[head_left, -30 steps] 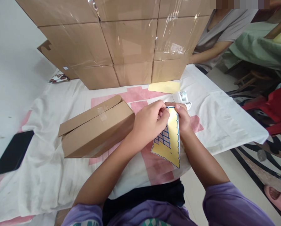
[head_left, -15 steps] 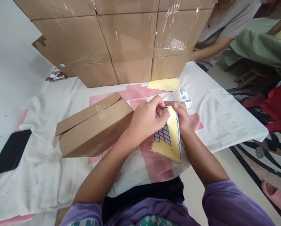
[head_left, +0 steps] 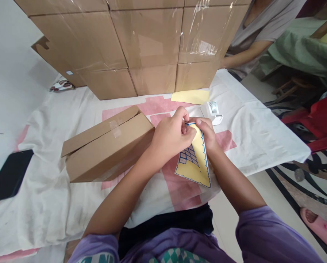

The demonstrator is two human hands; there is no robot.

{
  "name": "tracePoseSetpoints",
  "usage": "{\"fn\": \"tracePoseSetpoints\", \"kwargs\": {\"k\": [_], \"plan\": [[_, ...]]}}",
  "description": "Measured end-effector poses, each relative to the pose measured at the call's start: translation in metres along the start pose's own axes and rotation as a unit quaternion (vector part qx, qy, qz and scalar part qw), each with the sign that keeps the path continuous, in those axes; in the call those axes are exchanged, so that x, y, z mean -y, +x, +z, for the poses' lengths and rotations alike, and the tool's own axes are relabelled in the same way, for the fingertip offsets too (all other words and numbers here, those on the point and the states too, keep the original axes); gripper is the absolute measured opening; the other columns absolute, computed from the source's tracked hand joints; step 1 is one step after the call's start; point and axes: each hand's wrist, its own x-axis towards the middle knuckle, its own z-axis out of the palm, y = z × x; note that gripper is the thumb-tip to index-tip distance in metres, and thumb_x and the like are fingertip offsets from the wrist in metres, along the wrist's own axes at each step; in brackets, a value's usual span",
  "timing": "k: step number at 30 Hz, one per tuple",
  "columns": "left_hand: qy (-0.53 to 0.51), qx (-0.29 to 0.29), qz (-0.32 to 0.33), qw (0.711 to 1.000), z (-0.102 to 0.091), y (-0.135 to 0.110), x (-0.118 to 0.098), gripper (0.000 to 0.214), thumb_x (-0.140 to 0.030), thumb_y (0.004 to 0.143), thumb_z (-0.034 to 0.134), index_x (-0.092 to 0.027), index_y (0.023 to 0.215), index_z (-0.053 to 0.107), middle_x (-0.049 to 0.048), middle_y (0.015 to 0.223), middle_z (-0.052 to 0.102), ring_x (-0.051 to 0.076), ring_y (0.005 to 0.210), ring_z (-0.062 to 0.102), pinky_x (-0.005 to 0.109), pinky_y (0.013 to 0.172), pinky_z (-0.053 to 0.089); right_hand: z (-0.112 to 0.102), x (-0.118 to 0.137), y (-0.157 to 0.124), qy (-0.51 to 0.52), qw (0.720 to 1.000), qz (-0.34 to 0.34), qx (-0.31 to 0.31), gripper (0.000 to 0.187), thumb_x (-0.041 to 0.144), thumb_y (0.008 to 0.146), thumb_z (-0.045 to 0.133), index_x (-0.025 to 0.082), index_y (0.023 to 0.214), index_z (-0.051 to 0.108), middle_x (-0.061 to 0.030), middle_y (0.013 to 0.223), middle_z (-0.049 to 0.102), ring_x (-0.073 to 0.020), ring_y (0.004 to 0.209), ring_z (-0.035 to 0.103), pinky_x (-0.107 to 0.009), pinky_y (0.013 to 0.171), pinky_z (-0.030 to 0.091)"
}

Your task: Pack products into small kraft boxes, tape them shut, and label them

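A yellow sheet (head_left: pixel 196 171) with a blue scalloped border and a grid of small greyish rectangles hangs tilted over the table's near side. My right hand (head_left: pixel 206 132) grips its upper right edge, thumb on top and fingers behind. Over the sheet's upper part, my left hand (head_left: pixel 173 133) is curled in a pinch. Whatever lies between its fingertips is hidden. A white tape dispenser (head_left: pixel 212 112) stands just beyond my right hand. To the left of my hands lies a closed, taped cardboard box (head_left: pixel 108 146).
Stacked taped cartons (head_left: pixel 149 40) wall off the table's back. A yellow paper strip (head_left: pixel 190 96) lies before them. At far left is a black phone (head_left: pixel 10 175). A co-worker's forearm (head_left: pixel 242 54) shows behind the stack. White cloth (head_left: pixel 262 135) covers the table.
The view has shifted slightly. My hands keep nearly the same hold, with the right hand a little closer to the left and the sheet tilted slightly differently.
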Motion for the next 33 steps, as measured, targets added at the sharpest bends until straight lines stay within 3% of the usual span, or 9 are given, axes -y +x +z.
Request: {"fn": "tracePoseSetpoints", "kwargs": {"k": [6,12,17,21,27,33], "plan": [[0.032,0.0,-0.001,0.999,-0.0012,-0.0006,-0.0022,0.02,-0.014,0.079,0.056,-0.026,0.093,0.047,-0.0078,0.062,0.056,0.013,0.057,0.054,0.029,0.058,0.037,0.0027,0.0,0.0007,-0.006,1.0,0.016,-0.009,0.055,0.073,0.081,0.06,0.025,0.058,0.046,-0.0009,0.057,0.041,-0.0183,0.055,0.04,-0.035,0.052,0.034],[0.065,0.002,0.001,0.998,-0.0012,-0.0008,-0.0027,0.02,-0.014,0.081,0.055,-0.026,0.095,0.049,-0.0074,0.062,0.056,0.015,0.058,0.055,0.029,0.058,0.036,0.0025,-0.001,0.0008,0.0,1.0,0.0,-0.002,0.049,0.062,0.087,0.06,0.024,0.057,0.05,-0.001,0.056,0.043,-0.0175,0.054,0.039,-0.035,0.052,0.036],[0.102,-0.012,0.013,0.995,-0.0004,-0.0007,-0.002,0.021,-0.012,0.081,0.053,-0.026,0.097,0.049,-0.0061,0.065,0.059,0.016,0.06,0.056,0.031,0.06,0.036,0.003,-0.0023,0.0002,0.012,1.0,-0.018,-0.005,0.049,0.064,0.086,0.063,0.023,0.061,0.054,0.001,0.056,0.04,-0.0153,0.052,0.035,-0.034,0.052,0.036],[0.082,-0.016,0.007,0.996,-0.0006,-0.0007,0.0007,0.022,-0.011,0.081,0.053,-0.026,0.096,0.048,-0.0059,0.068,0.062,0.015,0.059,0.057,0.03,0.061,0.038,0.0033,-0.002,0.0007,-0.003,1.0,-0.004,-0.022,0.051,0.069,0.084,0.06,0.024,0.061,0.051,-0.0001,0.059,0.043,-0.0162,0.054,0.037,-0.034,0.053,0.037],[0.048,-0.03,0.015,0.998,-0.001,-0.001,0.005,0.02,-0.011,0.084,0.052,-0.026,0.098,0.048,-0.0057,0.071,0.063,0.014,0.063,0.057,0.029,0.063,0.041,-0.0005,0.0009,0.0039,0.004,0.999,-0.027,-0.024,0.056,0.069,0.087,0.058,0.024,0.057,0.041,0.0004,0.058,0.032,-0.0157,0.054,0.029,-0.034,0.053,0.031],[0.019,-0.04,0.034,0.998,-0.0026,-0.0021,0.0048,0.014,-0.015,0.091,0.05,-0.025,0.095,0.058,-0.0032,0.082,0.07,0.013,0.069,0.063,0.027,0.064,0.045,-0.0038,0.0067,0.0092,0.014,0.998,-0.018,-0.053,0.054,0.067,0.082,0.062,0.025,0.056,0.04,0.0,0.061,0.03,-0.0168,0.056,0.028,-0.034,0.052,0.03]]}}
